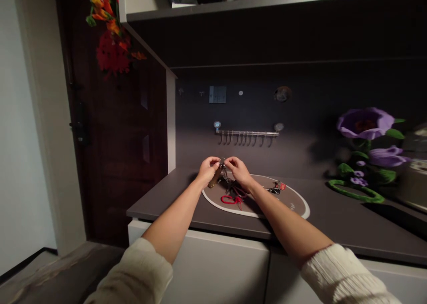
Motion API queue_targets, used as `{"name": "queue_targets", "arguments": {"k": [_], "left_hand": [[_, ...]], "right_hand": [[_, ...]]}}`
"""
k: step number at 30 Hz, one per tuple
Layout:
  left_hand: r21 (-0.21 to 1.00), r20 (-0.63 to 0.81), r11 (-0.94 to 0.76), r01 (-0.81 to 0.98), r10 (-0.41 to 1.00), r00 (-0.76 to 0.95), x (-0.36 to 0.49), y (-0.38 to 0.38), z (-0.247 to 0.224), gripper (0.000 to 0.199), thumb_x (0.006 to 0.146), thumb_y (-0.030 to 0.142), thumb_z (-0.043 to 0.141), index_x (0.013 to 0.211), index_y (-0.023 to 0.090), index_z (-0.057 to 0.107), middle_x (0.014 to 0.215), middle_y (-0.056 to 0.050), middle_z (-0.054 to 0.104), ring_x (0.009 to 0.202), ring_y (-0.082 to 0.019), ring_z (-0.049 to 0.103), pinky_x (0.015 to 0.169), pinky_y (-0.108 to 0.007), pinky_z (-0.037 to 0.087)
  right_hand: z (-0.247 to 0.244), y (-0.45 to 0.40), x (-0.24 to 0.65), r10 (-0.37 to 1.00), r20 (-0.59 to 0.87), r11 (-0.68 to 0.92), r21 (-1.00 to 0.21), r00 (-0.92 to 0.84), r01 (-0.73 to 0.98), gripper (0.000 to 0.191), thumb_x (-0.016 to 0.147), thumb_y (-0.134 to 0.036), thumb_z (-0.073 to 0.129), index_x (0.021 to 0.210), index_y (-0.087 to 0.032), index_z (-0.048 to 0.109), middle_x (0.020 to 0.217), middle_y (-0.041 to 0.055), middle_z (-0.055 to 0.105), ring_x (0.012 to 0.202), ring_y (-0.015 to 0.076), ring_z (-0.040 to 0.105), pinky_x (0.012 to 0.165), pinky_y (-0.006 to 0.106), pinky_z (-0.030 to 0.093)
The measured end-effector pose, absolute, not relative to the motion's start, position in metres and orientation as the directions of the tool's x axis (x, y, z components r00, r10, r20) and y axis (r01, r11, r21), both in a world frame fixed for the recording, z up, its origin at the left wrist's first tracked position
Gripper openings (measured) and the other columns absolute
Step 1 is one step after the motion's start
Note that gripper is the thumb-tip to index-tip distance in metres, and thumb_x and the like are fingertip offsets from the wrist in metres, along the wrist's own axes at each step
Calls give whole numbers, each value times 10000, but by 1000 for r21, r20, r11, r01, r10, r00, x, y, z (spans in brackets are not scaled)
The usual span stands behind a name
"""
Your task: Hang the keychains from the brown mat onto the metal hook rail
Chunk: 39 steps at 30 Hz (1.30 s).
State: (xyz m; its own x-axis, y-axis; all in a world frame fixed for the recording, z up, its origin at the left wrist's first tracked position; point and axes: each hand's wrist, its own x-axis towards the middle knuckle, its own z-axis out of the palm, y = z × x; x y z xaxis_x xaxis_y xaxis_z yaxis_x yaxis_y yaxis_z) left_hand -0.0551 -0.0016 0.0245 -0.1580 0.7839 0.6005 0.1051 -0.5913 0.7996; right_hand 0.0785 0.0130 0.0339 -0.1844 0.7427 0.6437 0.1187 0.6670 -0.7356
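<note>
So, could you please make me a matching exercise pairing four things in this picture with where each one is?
Things:
1. bunch of silvery metal keys
2. red oval loop
3. clear, straight rail with hooks
4. large, open purple flower

Places:
A. mounted on the dark grey back wall
B. held between the bare left hand and the bare right hand
C. at the right of the view, above a fuzzy green ring
D. on the brown oval mat with a white rim

Right pairs: 1-B, 2-D, 3-A, 4-C.
</note>
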Motion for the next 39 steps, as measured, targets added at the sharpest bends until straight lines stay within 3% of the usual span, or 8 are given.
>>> {"name": "queue_targets", "arguments": {"k": [4,8,12,17,23,29,39], "left_hand": [[724,670,-573,384,716,-194,-59,0,23,208,729,81,479,899,137,585,899,-63,622,846,-123,550,838,-285,403],[579,726,-420,698,655,-208,-62,-6,22,169,794,188,451,886,174,592,899,-59,621,900,-176,522,839,-339,364],[465,739,-312,829,651,-170,-61,-13,23,209,843,226,380,866,201,586,928,-63,620,918,-194,507,812,-343,334],[398,750,-256,881,643,-152,-62,-12,21,254,867,236,336,879,200,587,921,-75,619,901,-196,508,803,-335,309],[384,754,-228,895,636,-161,-64,-8,20,283,876,233,310,878,194,590,908,-82,620,888,-206,510,788,-342,304],[384,753,-203,901,634,-178,-64,-6,19,275,874,228,318,874,203,592,911,-78,618,888,-196,511,783,-332,304],[419,742,-196,886,637,-210,-66,-6,19,264,871,226,324,864,202,588,907,-80,618,899,-205,510,798,-346,293]], "right_hand": [[45,20,79,733,663,681,-717,-154,148,203,671,-352,561,707,-153,534,682,-17,532,654,97,464,684,238,375],[63,32,77,792,602,610,-788,-100,82,156,679,-305,554,699,-160,499,608,-35,505,571,79,448,602,217,383],[82,44,71,856,513,514,-858,-60,-6,107,701,-238,540,663,-167,468,521,-50,457,458,64,421,482,196,361],[98,62,58,891,454,452,-890,-16,-57,133,719,-184,515,600,-160,461,457,-29,472,382,65,420,435,201,371],[105,85,39,916,393,398,-915,78,-64,139,722,-236,560,629,-143,513,443,4,515,370,78,433,401,202,368],[109,99,29,926,318,357,-913,204,-195,141,740,-164,551,611,-138,500,452,-2,491,386,82,463,397,212,413],[103,91,30,960,225,268,-912,166,-310,165,772,-77,471,621,-144,482,500,-6,516,418,65,489,408,188,452]]}}
